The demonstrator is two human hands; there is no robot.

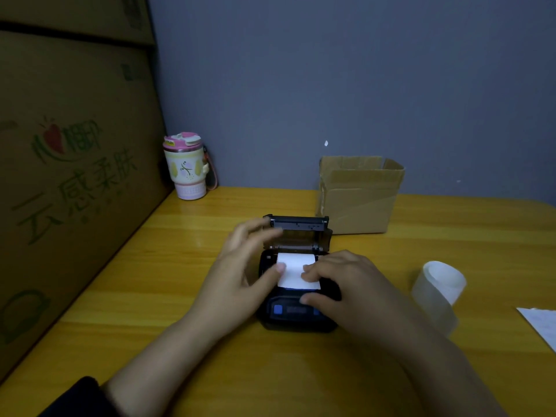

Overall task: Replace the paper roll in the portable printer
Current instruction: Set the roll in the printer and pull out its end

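Observation:
A black portable printer (296, 319) lies mid-table with its lid (298, 223) standing open at the back. A white paper strip (293, 270) comes out of the roll bay and lies over the printer's front. My left hand (240, 266) is spread: its fingertips touch the lid's left corner and its thumb rests on the strip's left edge. My right hand (346, 284) presses its fingertips on the strip's right side, with the thumb on the printer's front panel. Another pale paper roll (440, 284) stands to the right, its loose tail trailing toward me.
An open cardboard box (361, 197) stands behind the printer, against the grey wall. A pink-lidded tumbler (186, 167) is in the back left corner. Big cardboard cartons (75, 176) wall off the left side. A paper sheet (541, 323) lies at the right edge.

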